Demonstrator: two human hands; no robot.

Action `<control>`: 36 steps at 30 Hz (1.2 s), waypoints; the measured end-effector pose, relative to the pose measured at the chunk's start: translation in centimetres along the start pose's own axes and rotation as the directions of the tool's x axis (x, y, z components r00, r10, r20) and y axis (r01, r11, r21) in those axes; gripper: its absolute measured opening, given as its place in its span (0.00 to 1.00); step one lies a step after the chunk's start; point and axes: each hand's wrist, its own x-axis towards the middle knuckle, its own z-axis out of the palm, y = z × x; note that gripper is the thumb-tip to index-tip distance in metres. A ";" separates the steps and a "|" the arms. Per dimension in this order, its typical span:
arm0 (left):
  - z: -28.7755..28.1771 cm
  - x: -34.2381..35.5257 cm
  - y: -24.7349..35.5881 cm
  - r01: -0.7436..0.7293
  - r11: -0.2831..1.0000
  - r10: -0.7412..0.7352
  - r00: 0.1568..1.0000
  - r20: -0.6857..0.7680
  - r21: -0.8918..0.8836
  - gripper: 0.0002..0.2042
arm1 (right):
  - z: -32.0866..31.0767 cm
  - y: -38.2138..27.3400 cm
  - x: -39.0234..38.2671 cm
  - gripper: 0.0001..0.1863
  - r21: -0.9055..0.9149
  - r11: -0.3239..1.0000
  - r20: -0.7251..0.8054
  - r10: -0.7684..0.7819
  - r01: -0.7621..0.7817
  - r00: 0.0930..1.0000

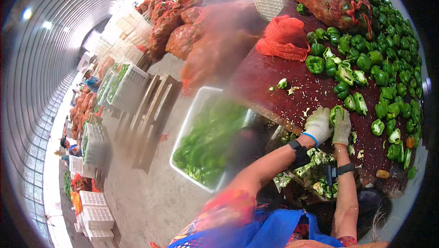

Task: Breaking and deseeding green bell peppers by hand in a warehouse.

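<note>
Both my hands wear pale knitted gloves and meet over the near edge of a dark red table [274, 83]. My right hand [342, 131] is closed around a green bell pepper [337, 113], whose top shows between thumb and fingers. Right beside it, my left hand [318, 124] has its fingers curled in toward the pepper; whatever they pinch is hidden. Split green pepper halves [360, 104] with pale insides lie just beyond my hands. Small seeds and bits of core [292, 90] are scattered over the tabletop.
A large heap of green peppers [393, 65] covers the table's right side. A full mesh sack [327, 1] and a crumpled red net bag [284, 37] lie farther back. On the floor at left stands a white crate of peppers [176, 149]. Pepper scraps [315, 161] lie below the edge.
</note>
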 end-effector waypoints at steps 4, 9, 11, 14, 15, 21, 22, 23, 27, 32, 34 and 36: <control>0.8 0.8 0.0 -0.115 0.984 0.122 0.991 -0.046 0.133 0.27 | 1.1 1.1 -0.5 0.17 -0.353 0.931 -0.028 -0.106 0.089 0.994; 2.9 2.6 0.3 -0.177 0.977 0.187 0.980 -0.076 0.121 0.20 | 2.3 3.8 0.1 0.27 0.206 0.930 -0.044 0.320 -0.305 0.946; 3.6 2.9 0.1 -0.148 0.981 0.162 0.981 -0.109 0.129 0.20 | 2.5 3.6 -0.4 0.36 0.319 0.871 -0.080 0.417 -0.373 0.905; 4.2 3.5 0.3 -0.101 0.980 0.126 0.982 -0.138 0.171 0.16 | 2.5 2.4 -0.2 0.38 0.431 0.807 -0.073 0.476 -0.403 0.876; 4.5 3.8 0.1 -0.083 0.978 0.116 0.979 -0.170 0.189 0.15 | 2.2 1.0 0.1 0.39 0.460 0.767 -0.089 0.541 -0.447 0.837; 4.6 3.9 0.5 0.024 0.995 -0.009 0.989 -0.147 0.101 0.14 | 2.1 2.0 0.6 0.36 0.269 0.886 -0.171 0.429 -0.377 0.887; 4.1 3.9 0.9 0.017 0.987 0.001 0.994 -0.106 0.163 0.14 | 1.7 2.0 0.6 0.35 0.297 0.882 -0.150 0.422 -0.366 0.894; 3.7 3.9 1.4 0.004 0.975 0.010 0.998 -0.062 0.223 0.13 | 1.1 2.1 0.5 0.35 0.324 0.876 -0.130 0.415 -0.357 0.900; 2.3 4.6 0.4 -0.035 0.930 0.024 0.999 0.034 0.367 0.16 | 3.5 1.9 0.3 0.27 0.197 0.910 -0.207 0.402 -0.364 0.892; 0.8 4.8 1.0 0.065 0.959 -0.104 0.986 0.130 0.276 0.17 | 1.0 -2.1 0.5 0.36 0.193 0.840 -0.006 0.517 -0.507 0.856; 1.6 5.5 0.1 -0.024 0.951 -0.031 0.985 0.171 0.307 0.16 | 0.6 -3.2 0.2 0.33 0.159 0.867 -0.112 0.490 -0.472 0.864; 1.8 6.1 -0.7 -0.115 0.937 0.045 0.976 0.212 0.331 0.18 | 0.1 -4.7 -0.4 0.32 0.174 0.863 -0.176 0.502 -0.475 0.847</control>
